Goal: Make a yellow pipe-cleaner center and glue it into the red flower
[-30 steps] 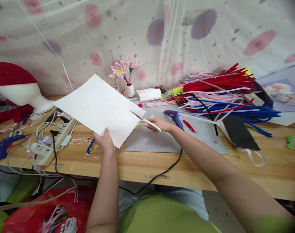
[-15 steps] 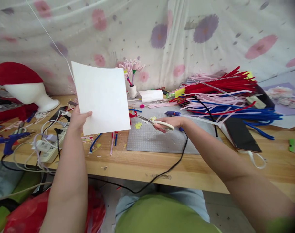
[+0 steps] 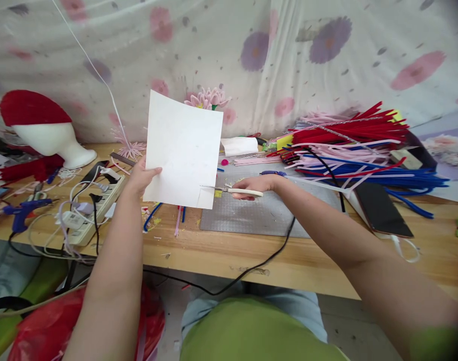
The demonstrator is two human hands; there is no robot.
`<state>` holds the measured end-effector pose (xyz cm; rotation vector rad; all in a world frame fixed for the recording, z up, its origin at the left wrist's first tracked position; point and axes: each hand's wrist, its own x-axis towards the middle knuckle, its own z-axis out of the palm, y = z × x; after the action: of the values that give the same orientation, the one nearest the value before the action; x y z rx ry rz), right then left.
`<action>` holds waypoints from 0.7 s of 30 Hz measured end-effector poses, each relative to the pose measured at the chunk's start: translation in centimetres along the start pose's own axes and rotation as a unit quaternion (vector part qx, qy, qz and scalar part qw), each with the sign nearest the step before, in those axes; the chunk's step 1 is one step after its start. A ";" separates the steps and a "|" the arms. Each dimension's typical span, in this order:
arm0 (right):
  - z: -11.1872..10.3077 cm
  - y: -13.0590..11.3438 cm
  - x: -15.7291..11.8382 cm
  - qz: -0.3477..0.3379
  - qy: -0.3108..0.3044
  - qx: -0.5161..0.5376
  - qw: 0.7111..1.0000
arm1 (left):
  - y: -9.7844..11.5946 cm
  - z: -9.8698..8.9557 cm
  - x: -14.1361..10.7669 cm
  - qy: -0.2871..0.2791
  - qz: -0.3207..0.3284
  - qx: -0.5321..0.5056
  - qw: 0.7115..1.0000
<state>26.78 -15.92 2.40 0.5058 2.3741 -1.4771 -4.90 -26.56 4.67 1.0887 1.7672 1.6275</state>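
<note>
A sheet of white paper (image 3: 185, 148) stands upright above the workbench, its lower left edge pinched in my left hand (image 3: 140, 176). My right hand (image 3: 247, 188) is closed round the cream handles of a pair of scissors (image 3: 247, 192). The scissor blades point left and reach the lower right part of the sheet, where a short cut line shows near its bottom corner. Below the scissors lies a grey cutting mat (image 3: 229, 218) with small yellow scraps on it.
Red, pink and blue pipe cleaners (image 3: 349, 130) are heaped at the right, beside a phone (image 3: 383, 208). A blue glue gun (image 3: 23, 213) and a power strip (image 3: 97, 213) with tangled cables lie left. Behind them stands a white foam head (image 3: 55, 140). A black cable (image 3: 266, 258) crosses the bench edge.
The paper has moved right toward the scissors and tilted slightly. The scissor blades, earlier apart from the sheet, now meet its right edge, and a small cut shows there.
</note>
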 end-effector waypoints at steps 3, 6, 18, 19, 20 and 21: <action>-0.1 0.0 0.4 -0.004 0.009 0.015 1.000 | 0.1 -0.2 0.0 -0.001 -0.002 0.005 1.000; -0.2 0.0 0.6 -0.007 0.016 0.043 0.999 | 0.1 -0.5 0.1 0.003 -0.001 -0.004 1.000; -0.4 -0.2 1.5 -0.004 0.028 0.034 0.999 | -0.9 -1.8 0.2 0.008 0.005 0.003 1.000; -0.4 -0.3 1.4 -0.005 0.029 0.021 0.999 | -1.0 -1.8 0.2 0.012 0.005 0.003 1.000; -0.5 -0.4 1.2 -0.006 0.029 0.008 1.000 | -1.0 -1.9 0.2 0.019 0.007 0.000 1.000; -0.5 -0.5 1.0 -0.007 0.028 -0.004 1.000 | -1.1 -1.9 0.3 0.029 0.011 -0.003 1.000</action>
<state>25.65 -15.55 2.55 0.5363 2.4311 -1.4777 -6.86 -27.36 3.99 1.0710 1.7920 1.6931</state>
